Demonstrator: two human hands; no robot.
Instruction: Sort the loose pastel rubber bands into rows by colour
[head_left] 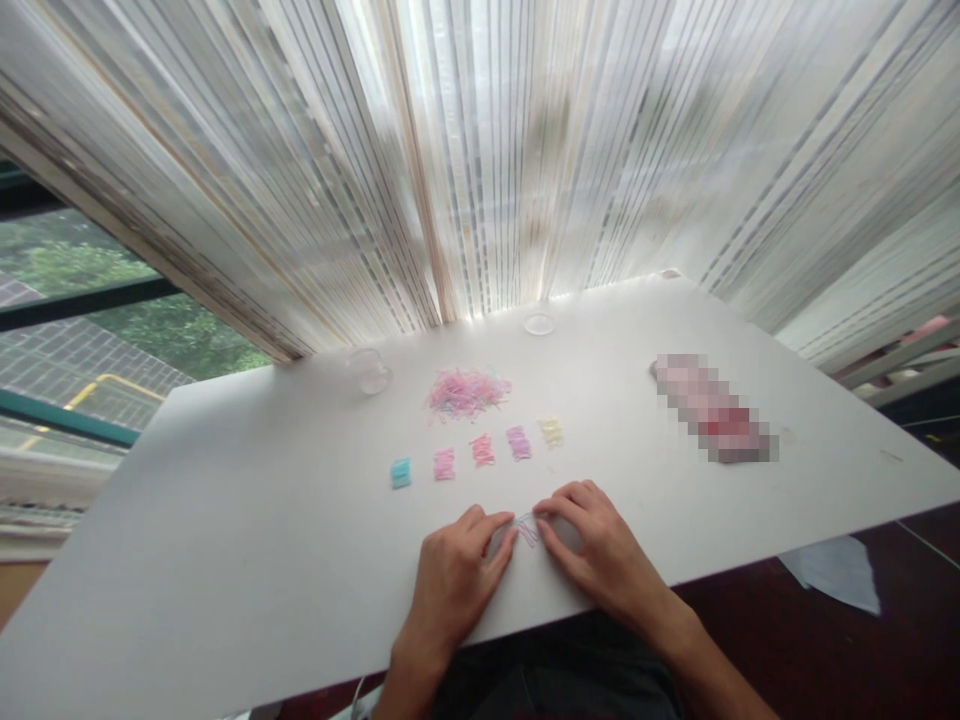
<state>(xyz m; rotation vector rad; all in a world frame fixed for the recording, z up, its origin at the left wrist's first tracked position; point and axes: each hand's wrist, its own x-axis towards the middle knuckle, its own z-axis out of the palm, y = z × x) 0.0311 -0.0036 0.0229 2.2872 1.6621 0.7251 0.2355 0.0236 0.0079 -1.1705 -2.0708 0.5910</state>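
Note:
Near the table's front edge, my left hand (469,560) pinches the left side of a few thin pale strips (528,531). My right hand (589,540) is at their right side, thumb and forefinger bent in against them. Beyond my hands lies a row of small bundles: teal (401,473), pink (444,464), coral pink (482,450), purple (518,443) and yellow (550,432). Behind the row is a loose heap of mixed, mostly pink strips (466,393).
A clear round container (369,372) stands at the back left of the white table (247,520), and a clear lid (539,323) lies at the back. A blurred pinkish flat object (709,408) is on the right. Striped curtains (480,150) hang behind.

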